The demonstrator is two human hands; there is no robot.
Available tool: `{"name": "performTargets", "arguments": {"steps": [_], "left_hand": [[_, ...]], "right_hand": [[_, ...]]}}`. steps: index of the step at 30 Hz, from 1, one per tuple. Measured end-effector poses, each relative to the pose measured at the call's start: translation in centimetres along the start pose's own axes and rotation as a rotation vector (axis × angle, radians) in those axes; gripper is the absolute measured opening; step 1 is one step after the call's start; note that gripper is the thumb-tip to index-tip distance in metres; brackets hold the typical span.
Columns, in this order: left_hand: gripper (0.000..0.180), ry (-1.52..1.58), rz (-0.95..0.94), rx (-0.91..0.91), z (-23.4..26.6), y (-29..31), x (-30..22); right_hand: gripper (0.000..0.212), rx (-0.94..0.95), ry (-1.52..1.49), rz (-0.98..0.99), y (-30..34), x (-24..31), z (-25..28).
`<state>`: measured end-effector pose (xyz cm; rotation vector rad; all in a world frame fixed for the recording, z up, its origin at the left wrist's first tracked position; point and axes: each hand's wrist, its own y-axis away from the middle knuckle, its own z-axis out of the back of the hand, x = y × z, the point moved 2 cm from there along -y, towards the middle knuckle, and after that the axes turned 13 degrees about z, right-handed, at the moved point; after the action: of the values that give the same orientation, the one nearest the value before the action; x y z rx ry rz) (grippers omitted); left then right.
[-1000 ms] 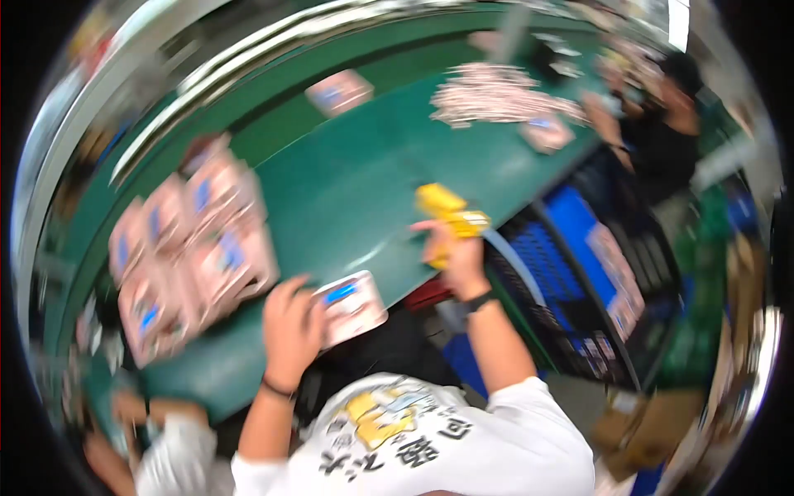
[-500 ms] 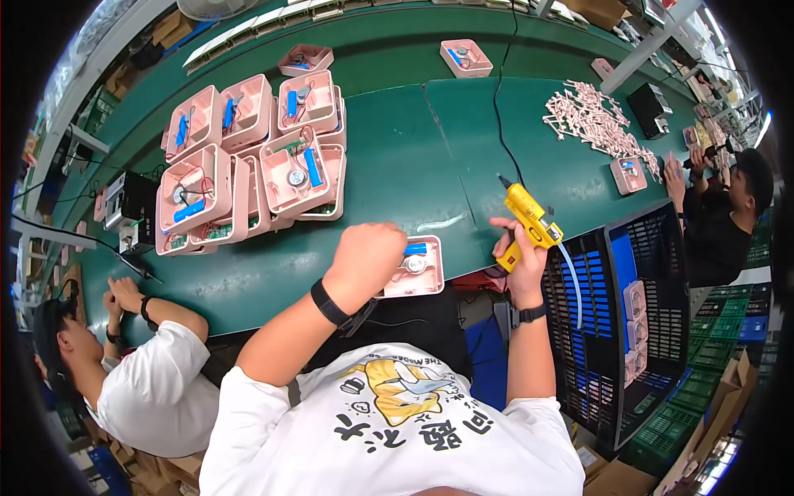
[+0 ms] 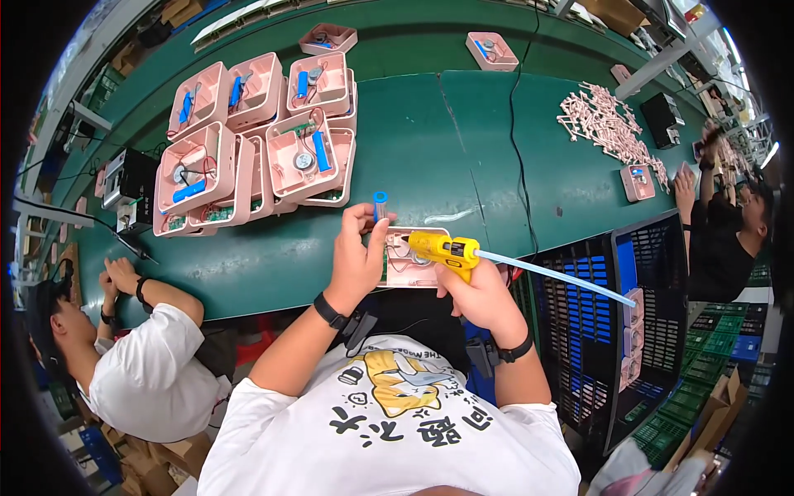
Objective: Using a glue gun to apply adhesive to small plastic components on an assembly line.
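A yellow hot glue gun (image 3: 447, 249) with a long pale glue stick trailing from its back is gripped in my right hand (image 3: 482, 299). Its nozzle points left, over a pink plastic housing (image 3: 418, 280) at the table's near edge. My left hand (image 3: 356, 255) pinches a blue cylindrical battery (image 3: 380, 207) upright above the housing's left side. Inside the housing, thin wires and part of a round silvery component show; the gun covers much of the rest.
Stacked pink housings (image 3: 289, 188) with batteries and wires stand at left. Small pink parts (image 3: 608, 124) are heaped at right. A black crate (image 3: 579, 285) stands beside my right arm. A black cord (image 3: 514, 124) crosses the green table (image 3: 405, 140). Co-workers sit at left and far right.
My right hand has brought the glue gun left and down over the housing. The blue battery has come up out of the housing in my left hand.
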<state>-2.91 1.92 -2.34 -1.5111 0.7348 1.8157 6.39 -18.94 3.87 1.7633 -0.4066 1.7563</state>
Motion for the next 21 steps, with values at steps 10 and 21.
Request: {"name": "performTargets", "arguments": {"steps": [10,21], "left_hand": [[0.024,-0.093,-0.074,-0.063,0.4,0.4,0.3],[0.028,-0.325,-0.355,0.065,0.9,0.9,-3.1]], "right_hand": [[0.031,0.030,0.016,-0.057,0.2,0.6,-0.7],[0.028,-0.141,-0.045,-0.058,3.5,0.3,2.9]]}}
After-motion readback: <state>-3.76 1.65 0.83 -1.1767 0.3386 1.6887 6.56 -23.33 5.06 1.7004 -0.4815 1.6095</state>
